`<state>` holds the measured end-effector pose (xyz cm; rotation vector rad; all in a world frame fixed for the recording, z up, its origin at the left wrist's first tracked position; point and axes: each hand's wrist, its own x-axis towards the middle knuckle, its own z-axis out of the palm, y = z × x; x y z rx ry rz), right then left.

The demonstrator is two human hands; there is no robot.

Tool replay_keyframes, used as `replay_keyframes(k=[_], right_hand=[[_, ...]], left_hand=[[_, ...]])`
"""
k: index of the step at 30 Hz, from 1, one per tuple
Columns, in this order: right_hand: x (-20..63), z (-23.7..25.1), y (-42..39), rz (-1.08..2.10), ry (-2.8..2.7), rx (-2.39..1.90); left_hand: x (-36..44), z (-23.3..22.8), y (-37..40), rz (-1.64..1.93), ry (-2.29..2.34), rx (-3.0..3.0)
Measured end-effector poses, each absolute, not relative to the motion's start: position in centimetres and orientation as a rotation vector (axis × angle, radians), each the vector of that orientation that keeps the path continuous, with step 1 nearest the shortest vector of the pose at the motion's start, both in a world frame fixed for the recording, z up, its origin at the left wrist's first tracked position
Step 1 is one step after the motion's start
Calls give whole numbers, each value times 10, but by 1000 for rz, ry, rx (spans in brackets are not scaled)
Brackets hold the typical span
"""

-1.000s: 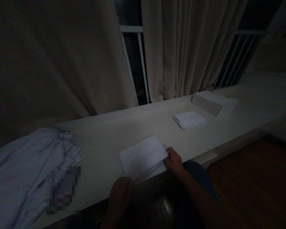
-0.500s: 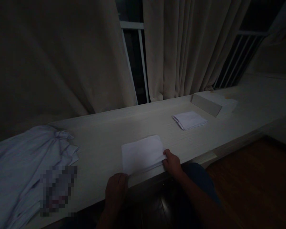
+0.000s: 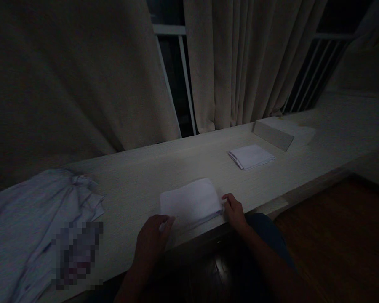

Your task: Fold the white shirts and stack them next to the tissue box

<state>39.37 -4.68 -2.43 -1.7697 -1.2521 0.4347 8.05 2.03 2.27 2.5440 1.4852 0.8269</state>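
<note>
A white folded cloth point(image 3: 189, 201) lies near the front edge of the pale ledge. At its near left corner is my left hand point(image 3: 152, 237), with thumb and fingers closed on the edge and a bit of white showing between them. My right hand point(image 3: 235, 211) is just off the cloth's right end, thumb and forefinger apart with nothing visible between them. The light is dim, and the undersides of both hands are hidden.
A second folded white cloth point(image 3: 252, 156) lies farther right on the ledge point(image 3: 132, 176), in front of a white box point(image 3: 281, 134). Crumpled light fabric point(image 3: 34, 227) covers the left end, beside a pixelated patch. Beige curtains point(image 3: 233, 63) hang behind.
My right hand has let go of the cloth's right end and moved slightly right. The near edge now looks folded over, and my left hand has shifted a little up.
</note>
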Motion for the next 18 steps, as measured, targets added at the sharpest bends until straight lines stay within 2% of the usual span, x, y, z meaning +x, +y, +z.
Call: replay_keyframes(k=[4,9,13,18], right_hand=[[394,-30,-44,449,-1239,-1753],[389,-36,-47,341,-1496,-1719],[387,-35,-49,348,-1526,-1872],[379,-28,-47,315,-1493,-2086]], left_hand=[[119,28,60,737,1403,2589],[137,-8,77,374,1503,2655],[131,-36,67,366,1616,2653],[131,-36,63,357,1635,2687]])
